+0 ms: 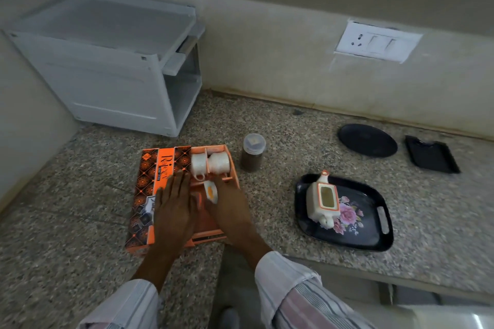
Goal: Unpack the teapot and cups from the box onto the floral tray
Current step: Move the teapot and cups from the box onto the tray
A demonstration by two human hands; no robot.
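An orange patterned box (149, 195) lies open on the speckled counter, its lid folded out to the left. Two white wrapped cups (211, 163) lie in its far compartments. My left hand (173, 208) rests flat, fingers straight, across the lid and the box's edge. My right hand (231, 211) is inside the box and pinches a small white and orange piece (210, 192) at its fingertips. The white teapot (322, 201) with orange trim stands lidless on the black floral tray (374, 232) to the right.
A brown jar (252, 153) with a clear cap stands just right of the box. A round black plate (367, 139) and a small black rectangular tray (430, 157) sit at the back right. A white plastic rack (112, 67) fills the back left corner.
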